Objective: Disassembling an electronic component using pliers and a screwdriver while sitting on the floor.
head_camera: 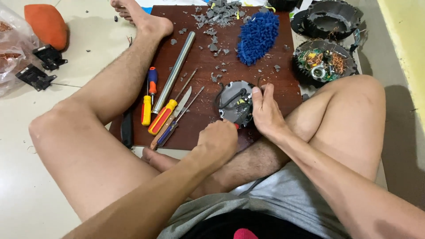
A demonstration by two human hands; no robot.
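A round dark motor part (235,102) with a black cable loop lies near the front edge of a brown wooden board (199,79). My right hand (264,110) grips its right rim, thumb up along the edge. My left hand (217,141) is closed in a fist at the part's lower edge, and a small red bit shows just past its knuckles; what it grips is hidden. I sit on the floor, my legs on either side of the board.
Left of the part lie several screwdrivers (161,117), a knife and a long metal rod (175,71). A blue fluffy mitt (258,36) and grey debris sit at the board's far end. Another motor with copper windings (323,62) and black housings lie right.
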